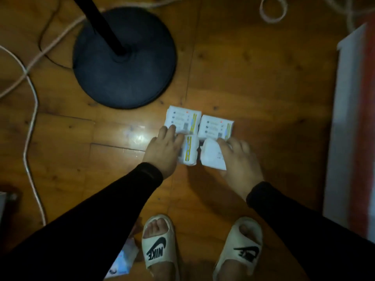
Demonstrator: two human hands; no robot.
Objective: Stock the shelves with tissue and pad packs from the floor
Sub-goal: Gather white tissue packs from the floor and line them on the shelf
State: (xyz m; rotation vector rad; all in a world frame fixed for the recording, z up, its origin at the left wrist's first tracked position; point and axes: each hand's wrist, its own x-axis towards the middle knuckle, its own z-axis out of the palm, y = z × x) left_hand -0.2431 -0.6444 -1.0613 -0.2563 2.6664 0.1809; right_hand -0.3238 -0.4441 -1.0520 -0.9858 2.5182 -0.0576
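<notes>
Four white pad packs with yellow and blue print lie close together on the wooden floor. My left hand [162,151] covers the left side of the near-left pack [191,152] and holds it, its fingertips reaching the near edge of the far-left pack [182,119]. My right hand [240,161] grips the near-right pack [212,156], fingers curled over its top edge. The far-right pack [215,126] lies free just beyond it. Both arms wear black sleeves.
A black round stand base [123,63] with a pole sits just beyond the packs on the left. Cables [30,110] trail across the floor on the left and at the top. A white and red panel [345,128] runs along the right. Another printed pack [123,262] lies by my left sandal [158,244].
</notes>
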